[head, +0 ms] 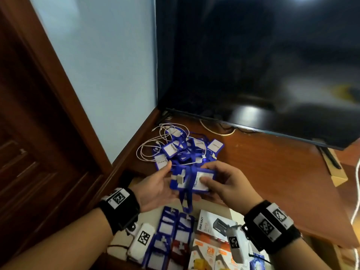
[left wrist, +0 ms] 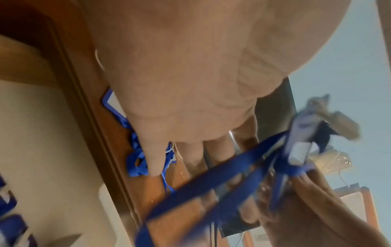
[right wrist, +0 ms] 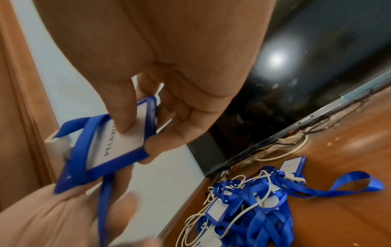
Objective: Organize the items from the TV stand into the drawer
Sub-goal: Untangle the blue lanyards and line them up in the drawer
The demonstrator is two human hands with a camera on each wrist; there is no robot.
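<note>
A blue badge holder (head: pixel 191 182) with a white card and a blue lanyard is held above the open drawer (head: pixel 116 238). My right hand (head: pixel 214 182) pinches it, thumb on the card, which shows clearly in the right wrist view (right wrist: pixel 118 147). My left hand (head: pixel 161 184) lies palm up beneath the holder with straight fingers. The lanyard strap (left wrist: pixel 211 180) crosses those fingers and hangs down. A tangled pile of blue badges and lanyards (head: pixel 181 151) lies on the wooden TV stand (head: pixel 272 162), just beyond both hands.
A white cable (head: pixel 148 151) loops through the pile. The TV (head: pixel 253 65) stands behind it, with cords under its edge. In the drawer are rows of blue badge holders (head: pixel 171 230) and printed boxes (head: pixel 210 223). A wooden door is at the left.
</note>
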